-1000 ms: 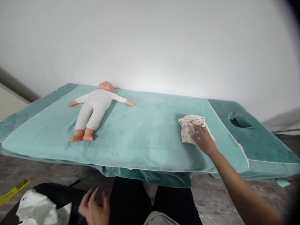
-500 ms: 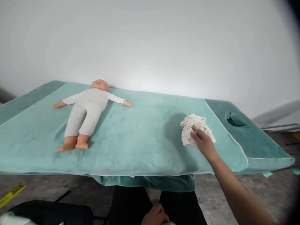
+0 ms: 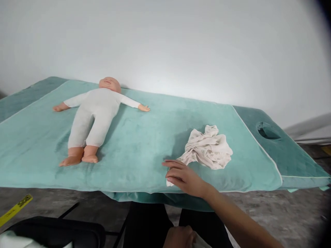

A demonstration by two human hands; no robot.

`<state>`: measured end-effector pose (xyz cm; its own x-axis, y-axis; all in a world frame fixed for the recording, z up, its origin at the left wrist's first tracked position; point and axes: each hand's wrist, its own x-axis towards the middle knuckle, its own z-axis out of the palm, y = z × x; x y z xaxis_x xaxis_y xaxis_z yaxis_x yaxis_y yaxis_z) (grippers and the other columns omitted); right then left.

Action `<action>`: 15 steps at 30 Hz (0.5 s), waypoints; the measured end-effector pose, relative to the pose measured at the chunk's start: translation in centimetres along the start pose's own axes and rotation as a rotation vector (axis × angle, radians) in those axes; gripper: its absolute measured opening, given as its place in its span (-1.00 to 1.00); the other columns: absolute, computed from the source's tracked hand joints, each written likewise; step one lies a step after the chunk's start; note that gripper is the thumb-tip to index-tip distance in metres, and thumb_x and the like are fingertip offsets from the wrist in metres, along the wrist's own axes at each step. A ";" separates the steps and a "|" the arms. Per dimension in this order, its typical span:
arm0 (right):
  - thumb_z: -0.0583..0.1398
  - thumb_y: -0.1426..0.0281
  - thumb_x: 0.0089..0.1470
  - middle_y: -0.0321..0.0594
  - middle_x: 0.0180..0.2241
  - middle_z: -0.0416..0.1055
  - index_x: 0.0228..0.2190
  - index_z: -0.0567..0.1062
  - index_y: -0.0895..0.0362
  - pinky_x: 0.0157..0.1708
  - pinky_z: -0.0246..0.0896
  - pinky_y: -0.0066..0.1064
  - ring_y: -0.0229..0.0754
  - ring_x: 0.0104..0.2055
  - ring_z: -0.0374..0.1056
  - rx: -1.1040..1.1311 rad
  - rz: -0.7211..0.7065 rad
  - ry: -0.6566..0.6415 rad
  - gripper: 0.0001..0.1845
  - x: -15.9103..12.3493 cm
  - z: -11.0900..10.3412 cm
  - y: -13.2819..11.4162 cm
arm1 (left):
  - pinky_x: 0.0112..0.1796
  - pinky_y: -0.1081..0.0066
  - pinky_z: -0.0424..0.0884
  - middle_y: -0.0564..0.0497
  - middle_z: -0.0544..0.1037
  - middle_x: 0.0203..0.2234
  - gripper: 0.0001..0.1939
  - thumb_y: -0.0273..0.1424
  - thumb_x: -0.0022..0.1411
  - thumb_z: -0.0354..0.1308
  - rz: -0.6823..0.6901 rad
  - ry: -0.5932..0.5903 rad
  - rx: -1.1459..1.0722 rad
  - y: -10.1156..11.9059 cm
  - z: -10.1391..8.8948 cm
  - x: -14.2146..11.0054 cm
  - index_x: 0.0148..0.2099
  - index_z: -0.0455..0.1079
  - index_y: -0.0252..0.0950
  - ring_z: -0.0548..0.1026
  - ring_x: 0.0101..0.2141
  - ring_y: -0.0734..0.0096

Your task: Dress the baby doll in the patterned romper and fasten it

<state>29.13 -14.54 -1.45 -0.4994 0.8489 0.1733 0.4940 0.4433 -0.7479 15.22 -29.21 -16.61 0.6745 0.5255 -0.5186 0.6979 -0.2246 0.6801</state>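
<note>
A crumpled white patterned cloth (image 3: 209, 151) lies on the teal padded table (image 3: 144, 162), right of centre. One stretched end of it runs to my right hand (image 3: 184, 177), which lies near the table's front edge with its fingers over that end; a white corner shows under them. My left hand (image 3: 181, 237) is low at the frame's bottom edge, over my lap, curled beside a pale piece of fabric (image 3: 203, 243); most of it is cut off. A baby doll (image 3: 93, 117) in a white suit lies face up on the table's left part, arms spread.
A face hole (image 3: 269, 131) opens in the darker teal end of the table at right. A white wall runs behind the table. A black bag (image 3: 57, 232) sits on the grey floor at lower left, next to a yellow strip (image 3: 15, 210).
My right hand has moved from the cloth bundle toward the front edge and left, drawing one end of the cloth out. My left hand has shifted right across my lap. The view has tilted slightly.
</note>
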 end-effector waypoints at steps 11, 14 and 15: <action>0.08 0.43 0.30 -0.15 0.17 0.39 0.05 0.48 -0.02 0.22 0.20 0.03 0.01 0.25 0.26 -0.510 0.140 0.406 -0.66 -4.4 -9.0 6.8 | -0.11 0.13 0.44 -0.18 0.63 -0.17 -0.70 -0.36 0.38 -0.05 0.184 -0.009 0.348 -1.7 -4.1 5.4 -0.03 0.48 -0.26 0.59 -0.15 0.03; 0.06 0.42 0.30 -0.10 0.06 0.48 0.07 0.47 0.04 0.13 0.25 0.03 0.05 0.15 0.32 -0.588 0.192 0.490 -0.64 -4.8 -9.8 9.0 | -0.04 0.08 0.43 -0.19 0.63 -0.12 -0.73 -0.38 0.34 0.01 0.245 -0.081 0.380 -1.4 -1.4 5.1 -0.03 0.48 -0.25 0.58 -0.08 0.01; 0.07 0.40 0.30 -0.09 0.02 0.50 0.07 0.47 0.06 0.09 0.27 0.02 0.06 0.10 0.35 -0.588 0.207 0.522 -0.64 -4.9 -9.7 9.5 | -0.04 0.08 0.43 -0.18 0.63 -0.13 -0.75 -0.37 0.31 0.04 0.239 -0.117 0.378 -1.2 -0.7 4.9 -0.04 0.48 -0.25 0.58 -0.08 0.00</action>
<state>43.18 -11.66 -3.22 -0.0326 0.8906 0.4536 0.9056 0.2184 -0.3636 17.52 -25.77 -19.65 0.8346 0.3311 -0.4403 0.5438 -0.6230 0.5622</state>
